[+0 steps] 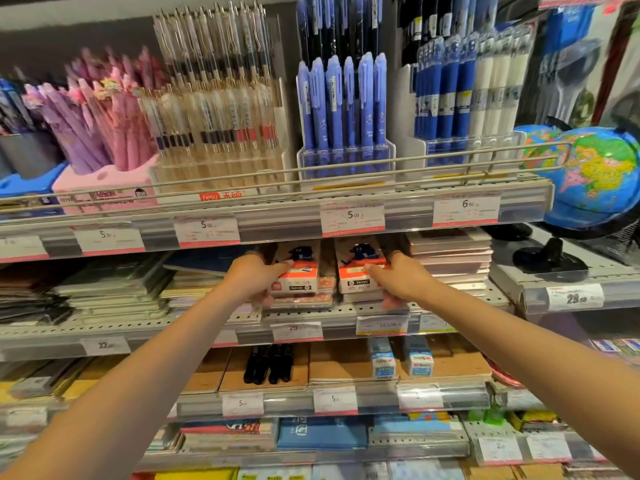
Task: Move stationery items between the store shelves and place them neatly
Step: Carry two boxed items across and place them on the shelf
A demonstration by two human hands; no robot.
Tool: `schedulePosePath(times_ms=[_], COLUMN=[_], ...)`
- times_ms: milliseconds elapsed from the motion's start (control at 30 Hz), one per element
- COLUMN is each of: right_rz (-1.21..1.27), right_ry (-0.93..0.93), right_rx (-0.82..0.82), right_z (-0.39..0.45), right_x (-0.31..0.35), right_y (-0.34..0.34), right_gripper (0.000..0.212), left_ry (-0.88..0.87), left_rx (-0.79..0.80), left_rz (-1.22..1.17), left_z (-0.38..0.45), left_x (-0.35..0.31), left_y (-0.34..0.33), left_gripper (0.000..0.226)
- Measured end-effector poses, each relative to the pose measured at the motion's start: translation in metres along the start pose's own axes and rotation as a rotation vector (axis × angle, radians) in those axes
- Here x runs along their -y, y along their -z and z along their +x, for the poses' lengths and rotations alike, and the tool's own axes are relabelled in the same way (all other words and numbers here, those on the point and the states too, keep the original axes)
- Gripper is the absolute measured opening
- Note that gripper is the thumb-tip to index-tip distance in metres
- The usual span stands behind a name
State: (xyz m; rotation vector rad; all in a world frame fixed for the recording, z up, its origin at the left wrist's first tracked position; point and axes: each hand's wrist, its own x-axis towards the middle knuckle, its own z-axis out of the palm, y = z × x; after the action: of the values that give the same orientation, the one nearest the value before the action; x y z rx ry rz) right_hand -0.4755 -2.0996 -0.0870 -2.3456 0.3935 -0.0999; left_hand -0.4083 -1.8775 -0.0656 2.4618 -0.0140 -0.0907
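Note:
Two cream and orange packs with a blue cartoon figure lie side by side on the second shelf. My left hand grips the left pack from its left side, thumb on top. My right hand grips the right pack from its right side. Both packs rest on low stacks of notebooks. Both my arms reach forward under the pen shelf.
Above, a railed shelf holds pink, clear, blue and white pens in stands. A globe stands at the right. Notebook stacks flank the packs. Lower shelves carry black pens, brown pads and small blue boxes.

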Motion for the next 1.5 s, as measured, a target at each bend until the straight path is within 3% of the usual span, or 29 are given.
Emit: schedulePosePath(times_ms=[167, 433, 633, 767, 1033, 1133, 1367, 1500], right_rz=[0.551, 0.691, 0.855, 0.936, 0.965, 0.965, 0.981, 0.988], right_ry=[-0.162, -0.196, -0.164, -0.090, -0.053, -0.038, -0.006, -0.005], right_rx=[0.140, 0.200, 0.252, 0.263, 0.447, 0.551, 0.756, 0.881], right_z=[0.002, -0.002, -0.011, -0.016, -0.034, -0.040, -0.054, -0.062], right_x=[-0.001, 0.015, 0.017, 0.016, 0.028, 0.034, 0.070, 0.097], right_y=[0.002, 0.000, -0.005, -0.004, -0.005, -0.011, -0.045, -0.077], right_gripper=[0.040, 0.026, 0.029, 0.025, 0.011, 0.013, 0.014, 0.022], left_ry=[0.085, 0.152, 0.174, 0.137, 0.198, 0.208, 0.250, 0.258], left_rx=[0.132, 0.292, 0.317, 0.288, 0.254, 0.223, 0.078, -0.013], left_rz=[-0.352, -0.436, -0.774, -0.874, -0.939, -0.958, -0.978, -1.002], left_z=[0.004, 0.002, -0.009, -0.022, -0.065, -0.084, -0.127, -0.150], left_x=[0.002, 0.003, 0.001, 0.002, 0.029, 0.048, 0.097, 0.131], left_y=[0.003, 0.009, 0.006, 0.003, 0.013, 0.023, 0.060, 0.083], left_gripper=[0.028, 0.028, 0.026, 0.021, 0.021, 0.014, 0.024, 0.015])
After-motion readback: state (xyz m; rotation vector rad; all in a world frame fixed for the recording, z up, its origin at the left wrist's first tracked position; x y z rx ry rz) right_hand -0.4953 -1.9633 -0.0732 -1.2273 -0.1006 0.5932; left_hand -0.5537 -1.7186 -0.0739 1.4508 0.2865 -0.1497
